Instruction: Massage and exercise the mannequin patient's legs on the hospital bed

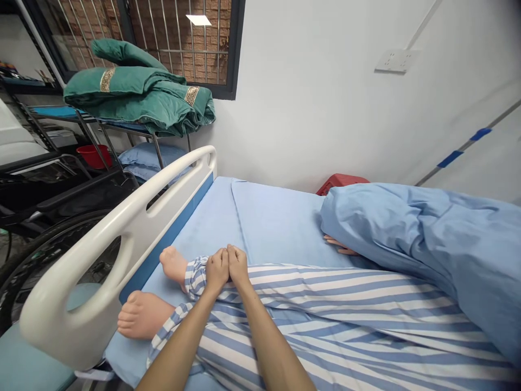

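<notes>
A figure that looks like a care manikin lies on the bed in blue-and-white striped trousers [325, 285]. Side by side, my left hand [217, 269] and my right hand [237, 265] are closed on the far trouser leg, above the ankle. Their knuckles face up and nearly touch; the fingertips are hidden. The far bare foot [174, 264] lies just left of my hands, and the near foot [142, 315] rests closer to me. A blue quilt [415, 228] covers the upper body at the right, with the manikin's fingers [341, 245] showing under its edge.
The white footboard [163, 182] rises at the bed's left end. Beyond it are a wheelchair [81, 198] and a rack with folded green quilts [142, 98]. A red bucket [93, 156] stands behind. The blue sheet [277, 217] reaches the wall side, where a red object [340, 182] shows.
</notes>
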`<state>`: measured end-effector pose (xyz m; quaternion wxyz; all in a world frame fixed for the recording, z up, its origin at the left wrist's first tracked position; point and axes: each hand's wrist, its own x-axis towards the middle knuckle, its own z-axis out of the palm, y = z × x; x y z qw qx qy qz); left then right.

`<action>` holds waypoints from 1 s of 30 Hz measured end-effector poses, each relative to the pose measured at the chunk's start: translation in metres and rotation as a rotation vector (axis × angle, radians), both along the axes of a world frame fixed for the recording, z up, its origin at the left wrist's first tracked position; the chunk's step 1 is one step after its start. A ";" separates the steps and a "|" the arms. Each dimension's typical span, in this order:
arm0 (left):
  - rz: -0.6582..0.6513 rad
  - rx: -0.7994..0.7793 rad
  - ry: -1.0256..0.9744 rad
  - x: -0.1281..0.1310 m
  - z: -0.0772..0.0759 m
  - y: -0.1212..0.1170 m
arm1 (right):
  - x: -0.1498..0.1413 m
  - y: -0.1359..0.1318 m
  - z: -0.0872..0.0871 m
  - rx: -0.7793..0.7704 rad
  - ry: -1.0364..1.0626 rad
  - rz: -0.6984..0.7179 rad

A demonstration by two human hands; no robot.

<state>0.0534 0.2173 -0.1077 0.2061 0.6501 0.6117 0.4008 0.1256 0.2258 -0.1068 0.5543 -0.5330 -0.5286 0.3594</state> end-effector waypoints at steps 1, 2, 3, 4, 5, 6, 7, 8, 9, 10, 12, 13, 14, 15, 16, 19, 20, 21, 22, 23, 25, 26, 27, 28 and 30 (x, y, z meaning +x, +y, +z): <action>0.001 -0.004 0.004 0.000 0.000 0.000 | -0.001 0.000 0.000 0.000 -0.010 -0.007; 0.007 -0.009 0.006 -0.001 -0.001 0.000 | -0.001 0.001 0.001 -0.005 -0.019 -0.013; 0.016 -0.011 0.008 -0.002 -0.001 0.001 | -0.002 0.001 0.003 -0.018 -0.027 -0.017; 0.026 -0.008 0.010 -0.002 -0.002 0.001 | -0.003 0.002 0.006 -0.040 -0.040 -0.018; 0.032 0.003 0.012 -0.004 -0.004 0.002 | -0.004 0.002 0.009 -0.063 -0.059 -0.019; 0.035 0.020 0.013 -0.005 -0.005 0.002 | -0.005 0.002 0.013 -0.082 -0.089 -0.020; 0.038 0.038 0.013 -0.006 -0.006 0.003 | -0.005 0.002 0.016 -0.092 -0.128 -0.023; 0.036 0.053 0.010 -0.007 -0.008 0.003 | -0.005 0.001 0.019 -0.087 -0.176 -0.027; 0.028 0.058 0.002 -0.007 -0.008 0.004 | -0.004 -0.001 0.020 -0.072 -0.223 -0.035; 0.015 0.053 -0.011 -0.008 -0.009 0.004 | -0.004 -0.002 0.020 -0.053 -0.265 -0.048; -0.012 0.017 -0.047 -0.008 -0.009 0.003 | -0.002 -0.006 0.017 -0.019 -0.330 -0.082; -0.022 -0.005 -0.065 -0.008 -0.008 0.003 | -0.002 -0.008 0.014 -0.006 -0.353 -0.103; -0.029 -0.024 -0.082 -0.007 -0.007 0.002 | -0.001 -0.010 0.011 0.003 -0.371 -0.125; -0.029 -0.039 -0.098 -0.007 -0.006 0.002 | -0.001 -0.012 0.008 0.010 -0.385 -0.145; -0.029 -0.049 -0.116 -0.007 -0.004 0.001 | -0.001 -0.013 0.006 0.014 -0.393 -0.161; -0.023 -0.068 -0.205 -0.003 0.005 0.001 | -0.002 -0.014 0.003 0.014 -0.371 -0.184; -0.003 -0.069 -0.255 -0.001 0.010 0.002 | -0.002 -0.013 0.003 0.014 -0.349 -0.181; 0.021 -0.065 -0.312 0.003 0.014 0.003 | -0.002 -0.012 0.003 0.014 -0.320 -0.174; 0.041 -0.055 -0.369 0.006 0.018 0.003 | -0.001 -0.011 0.003 0.014 -0.285 -0.161; 0.054 -0.044 -0.422 0.010 0.022 0.004 | 0.001 -0.009 0.003 0.011 -0.246 -0.147; 0.066 -0.029 -0.491 0.017 0.025 0.004 | 0.004 -0.006 0.002 0.002 -0.166 -0.129; 0.065 -0.033 -0.493 0.020 0.023 0.003 | 0.006 -0.005 0.002 -0.003 -0.133 -0.127; 0.064 -0.039 -0.469 0.021 0.021 0.002 | 0.007 -0.005 0.001 -0.007 -0.108 -0.127; 0.066 -0.043 -0.426 0.022 0.017 0.001 | 0.008 -0.005 0.001 -0.009 -0.091 -0.127; 0.062 -0.041 -0.309 0.020 0.007 -0.002 | 0.008 -0.005 0.001 -0.008 -0.083 -0.129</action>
